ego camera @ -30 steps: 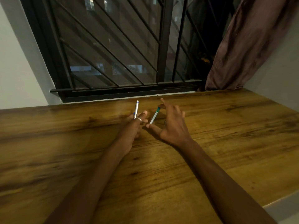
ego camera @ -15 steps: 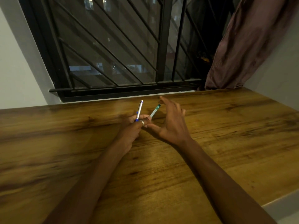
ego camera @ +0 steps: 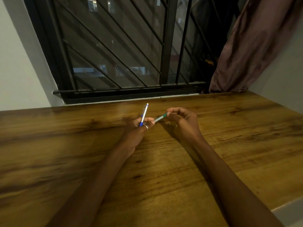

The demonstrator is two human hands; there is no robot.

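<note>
My left hand [ego camera: 136,130] grips a silver and blue pen [ego camera: 144,114] that points up and away over the wooden table [ego camera: 164,161]. A ring sits on one finger of that hand. My right hand [ego camera: 183,119] pinches the far end of a thin green and white pen [ego camera: 160,117] between thumb and curled fingers. The near end of the green pen touches the fingertips of my left hand. Both hands hover just above the table near its far edge.
A black barred window [ego camera: 131,54] runs along the back of the table. A brown curtain [ego camera: 250,46] hangs at the back right. White walls stand on the left and right. The table's near right corner [ego camera: 278,207] shows a pale edge.
My right hand's fingers were spread beside the green pen; now they have curled and pinch its far end. My left hand tilted the blue pen slightly to the right.
</note>
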